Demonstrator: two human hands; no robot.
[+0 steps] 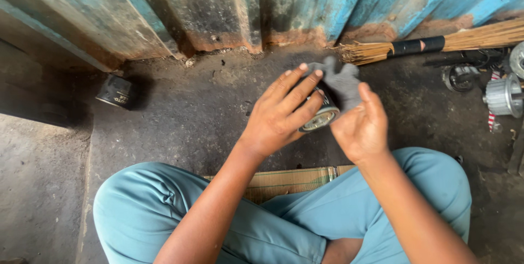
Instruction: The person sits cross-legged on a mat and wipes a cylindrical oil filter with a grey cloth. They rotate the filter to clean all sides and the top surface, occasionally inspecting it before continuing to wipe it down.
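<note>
My left hand (281, 114) wraps around a black cylindrical oil filter (322, 116) with a metal rim, held above the ground in front of my knees. My right hand (363, 127) presses a grey rag (341, 81) against the filter's far side. The filter's body is mostly hidden by my fingers and the rag. I sit cross-legged in light blue trousers (158, 204).
A second black cylindrical filter (115, 91) lies on the dirty concrete at left by a corrugated blue metal wall (305, 2). A straw broom (436, 43) lies at right, beside metal machine parts (505, 96). A flattened cardboard piece (289, 179) sits under my legs.
</note>
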